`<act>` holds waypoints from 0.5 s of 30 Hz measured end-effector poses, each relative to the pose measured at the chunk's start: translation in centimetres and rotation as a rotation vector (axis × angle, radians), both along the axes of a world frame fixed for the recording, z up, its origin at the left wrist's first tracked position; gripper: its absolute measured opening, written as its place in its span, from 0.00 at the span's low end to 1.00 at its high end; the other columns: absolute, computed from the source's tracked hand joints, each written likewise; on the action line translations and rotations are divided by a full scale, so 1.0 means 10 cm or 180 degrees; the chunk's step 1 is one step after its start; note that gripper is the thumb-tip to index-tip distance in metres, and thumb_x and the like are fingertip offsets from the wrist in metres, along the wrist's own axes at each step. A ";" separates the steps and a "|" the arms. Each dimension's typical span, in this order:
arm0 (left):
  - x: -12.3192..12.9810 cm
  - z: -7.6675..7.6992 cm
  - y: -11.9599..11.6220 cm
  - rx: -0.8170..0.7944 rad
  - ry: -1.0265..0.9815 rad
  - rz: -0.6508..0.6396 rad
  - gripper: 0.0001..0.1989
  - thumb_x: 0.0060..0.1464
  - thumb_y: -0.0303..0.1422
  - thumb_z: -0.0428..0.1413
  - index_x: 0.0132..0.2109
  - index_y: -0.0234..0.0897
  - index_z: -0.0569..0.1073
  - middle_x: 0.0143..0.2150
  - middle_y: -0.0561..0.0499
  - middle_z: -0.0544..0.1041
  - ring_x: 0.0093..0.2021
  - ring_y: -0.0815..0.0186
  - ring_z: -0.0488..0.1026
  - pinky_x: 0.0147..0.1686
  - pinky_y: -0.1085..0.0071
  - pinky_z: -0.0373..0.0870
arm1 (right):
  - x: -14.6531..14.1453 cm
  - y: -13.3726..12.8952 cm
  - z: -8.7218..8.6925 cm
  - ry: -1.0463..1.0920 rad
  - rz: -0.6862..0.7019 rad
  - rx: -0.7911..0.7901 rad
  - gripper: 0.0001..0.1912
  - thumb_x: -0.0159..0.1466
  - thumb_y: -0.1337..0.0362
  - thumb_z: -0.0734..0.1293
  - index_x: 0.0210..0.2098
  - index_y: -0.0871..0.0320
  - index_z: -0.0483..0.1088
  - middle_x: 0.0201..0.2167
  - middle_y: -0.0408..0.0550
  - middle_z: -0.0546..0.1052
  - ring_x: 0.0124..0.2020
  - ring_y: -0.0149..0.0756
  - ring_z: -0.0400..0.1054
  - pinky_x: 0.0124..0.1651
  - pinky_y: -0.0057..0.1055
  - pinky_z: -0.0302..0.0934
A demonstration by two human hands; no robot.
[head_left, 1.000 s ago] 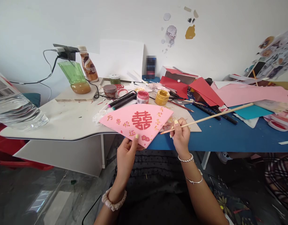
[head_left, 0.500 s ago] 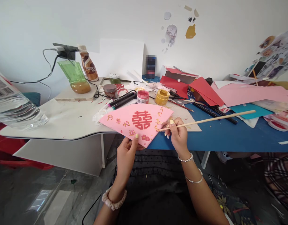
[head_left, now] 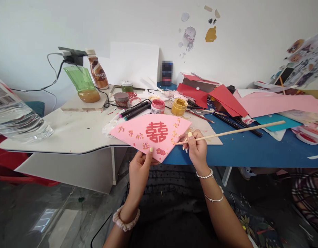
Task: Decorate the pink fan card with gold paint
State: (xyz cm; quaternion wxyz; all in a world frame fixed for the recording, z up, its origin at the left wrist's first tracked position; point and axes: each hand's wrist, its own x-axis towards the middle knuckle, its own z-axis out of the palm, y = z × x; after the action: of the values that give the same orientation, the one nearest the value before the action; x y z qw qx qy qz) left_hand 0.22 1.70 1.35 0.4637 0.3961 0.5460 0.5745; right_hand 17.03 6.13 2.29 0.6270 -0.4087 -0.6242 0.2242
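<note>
A pink fan-shaped paper (head_left: 127, 128) bears a large red double character in its middle, gold characters on both sides and a red flower near its lower tip. My left hand (head_left: 141, 163) pinches its lower edge, thumb on top and fingers beneath. In my right hand (head_left: 196, 146) is a thin wooden stick (head_left: 231, 132), gripped near its left end. The stick's tip touches or nearly touches the paper's right edge, beside the gold marks. Behind the paper stand an open jar of red paint (head_left: 157, 107) and an open jar of yellow paint (head_left: 179, 107).
Black markers (head_left: 136, 110) lie behind the paper. Left are a large water bottle (head_left: 24, 110), a green cup (head_left: 80, 79) and a brown bottle (head_left: 98, 72). Red card (head_left: 228, 100) and pink paper (head_left: 277, 103) cover the right rear of the blue table (head_left: 252, 151). A plaid-clad person sits right.
The stick's far end has shifted slightly to the right, and its tip sits a little further right at the paper's edge. My left hand has hardly moved.
</note>
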 end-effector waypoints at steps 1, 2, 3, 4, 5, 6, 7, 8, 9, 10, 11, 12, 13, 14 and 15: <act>0.00 0.00 0.00 0.0000 -0.0005 0.0006 0.17 0.44 0.46 0.58 0.31 0.35 0.70 0.20 0.54 0.73 0.20 0.66 0.71 0.26 0.70 0.71 | 0.00 0.00 0.00 0.0001 -0.0011 -0.0012 0.14 0.64 0.60 0.57 0.22 0.56 0.56 0.15 0.37 0.64 0.16 0.24 0.58 0.21 0.24 0.55; 0.00 0.01 0.00 0.0003 -0.0013 0.0006 0.17 0.44 0.46 0.58 0.31 0.35 0.70 0.20 0.54 0.73 0.20 0.66 0.71 0.26 0.70 0.71 | 0.00 0.00 0.00 -0.0003 -0.0006 -0.0027 0.14 0.64 0.60 0.57 0.22 0.56 0.56 0.15 0.37 0.65 0.16 0.25 0.58 0.21 0.24 0.55; 0.00 0.01 0.00 0.0010 -0.0020 0.0005 0.17 0.44 0.46 0.58 0.31 0.35 0.70 0.20 0.54 0.73 0.20 0.66 0.71 0.26 0.70 0.71 | 0.00 0.00 0.00 -0.0015 0.0009 -0.0046 0.14 0.64 0.60 0.57 0.22 0.56 0.56 0.15 0.38 0.65 0.17 0.25 0.59 0.21 0.24 0.55; 0.00 0.01 0.00 0.0020 -0.0027 0.0004 0.17 0.44 0.46 0.58 0.32 0.35 0.70 0.20 0.54 0.73 0.20 0.66 0.71 0.27 0.70 0.71 | 0.00 0.00 0.00 -0.0030 0.0028 -0.0062 0.14 0.64 0.60 0.57 0.23 0.56 0.56 0.16 0.38 0.66 0.17 0.25 0.60 0.21 0.24 0.55; 0.00 0.00 0.00 0.0025 -0.0028 0.0003 0.17 0.44 0.46 0.58 0.32 0.35 0.70 0.20 0.54 0.73 0.20 0.66 0.71 0.27 0.70 0.71 | 0.00 0.00 0.00 -0.0048 0.0044 -0.0072 0.14 0.64 0.60 0.57 0.23 0.56 0.56 0.16 0.38 0.66 0.17 0.25 0.60 0.21 0.24 0.55; 0.00 0.00 0.00 0.0025 -0.0025 0.0002 0.17 0.44 0.46 0.58 0.32 0.35 0.71 0.20 0.54 0.73 0.20 0.66 0.71 0.27 0.70 0.71 | 0.00 0.00 0.00 -0.0064 0.0048 -0.0070 0.14 0.64 0.60 0.57 0.23 0.56 0.56 0.16 0.38 0.66 0.17 0.25 0.60 0.21 0.24 0.55; 0.00 0.00 0.00 0.0025 -0.0023 -0.0001 0.17 0.44 0.46 0.58 0.32 0.35 0.71 0.21 0.54 0.73 0.20 0.67 0.71 0.27 0.71 0.71 | 0.00 0.00 0.00 -0.0075 0.0045 -0.0058 0.14 0.64 0.60 0.57 0.22 0.56 0.56 0.16 0.38 0.66 0.17 0.24 0.59 0.21 0.24 0.55; 0.00 0.00 0.00 0.0024 -0.0022 -0.0005 0.17 0.45 0.45 0.58 0.33 0.35 0.71 0.21 0.54 0.73 0.20 0.67 0.71 0.27 0.71 0.71 | 0.00 0.00 0.00 -0.0073 0.0032 -0.0039 0.14 0.64 0.61 0.57 0.22 0.56 0.56 0.16 0.37 0.66 0.17 0.24 0.58 0.22 0.24 0.55; 0.00 0.00 0.00 0.0023 -0.0022 -0.0014 0.16 0.45 0.45 0.58 0.33 0.35 0.71 0.21 0.55 0.73 0.20 0.67 0.70 0.27 0.71 0.71 | 0.00 0.00 0.00 -0.0057 0.0019 -0.0014 0.14 0.64 0.61 0.57 0.22 0.56 0.56 0.16 0.37 0.65 0.16 0.24 0.58 0.22 0.24 0.55; 0.00 -0.01 0.00 0.0020 -0.0023 -0.0025 0.16 0.45 0.45 0.58 0.33 0.35 0.71 0.20 0.55 0.73 0.20 0.68 0.70 0.27 0.72 0.71 | 0.00 0.00 0.00 -0.0037 0.0009 0.0005 0.14 0.64 0.61 0.57 0.22 0.56 0.56 0.16 0.37 0.64 0.16 0.24 0.58 0.22 0.24 0.55; 0.00 -0.01 0.00 0.0020 -0.0024 -0.0030 0.16 0.45 0.45 0.57 0.33 0.35 0.71 0.20 0.55 0.73 0.20 0.68 0.70 0.27 0.72 0.71 | 0.00 0.00 0.00 -0.0020 0.0005 0.0010 0.14 0.64 0.61 0.57 0.22 0.56 0.56 0.16 0.37 0.64 0.17 0.24 0.59 0.22 0.24 0.55; 0.00 0.00 0.00 0.0022 -0.0025 -0.0032 0.16 0.45 0.45 0.57 0.33 0.35 0.70 0.20 0.55 0.73 0.20 0.67 0.70 0.27 0.72 0.71 | 0.00 0.00 0.00 -0.0006 0.0012 0.0005 0.13 0.64 0.61 0.57 0.23 0.56 0.56 0.16 0.37 0.65 0.17 0.25 0.60 0.22 0.24 0.55; 0.00 0.00 0.00 0.0023 -0.0022 -0.0031 0.16 0.45 0.45 0.57 0.32 0.35 0.70 0.21 0.55 0.73 0.20 0.67 0.71 0.27 0.72 0.71 | -0.01 0.00 0.00 -0.0005 0.0022 -0.0010 0.13 0.64 0.61 0.57 0.23 0.56 0.56 0.16 0.38 0.65 0.18 0.25 0.61 0.22 0.24 0.55; 0.00 0.00 0.00 0.0022 -0.0018 -0.0028 0.16 0.45 0.45 0.57 0.32 0.36 0.70 0.21 0.55 0.73 0.20 0.67 0.71 0.27 0.71 0.71 | -0.01 0.00 0.00 -0.0019 0.0030 -0.0034 0.13 0.64 0.61 0.57 0.23 0.56 0.56 0.16 0.38 0.66 0.18 0.26 0.62 0.21 0.24 0.55; 0.00 0.00 0.00 0.0019 -0.0012 -0.0018 0.16 0.45 0.46 0.58 0.32 0.36 0.70 0.21 0.55 0.73 0.20 0.67 0.71 0.27 0.71 0.71 | -0.01 0.00 0.00 -0.0037 0.0039 -0.0056 0.13 0.63 0.61 0.57 0.23 0.56 0.57 0.16 0.38 0.66 0.19 0.26 0.63 0.21 0.24 0.55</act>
State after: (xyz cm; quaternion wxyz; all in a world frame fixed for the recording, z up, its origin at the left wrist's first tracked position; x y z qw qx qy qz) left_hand 0.23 1.72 1.33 0.4652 0.3980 0.5423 0.5755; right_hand 16.95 6.12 2.27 0.6183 -0.4116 -0.6284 0.2311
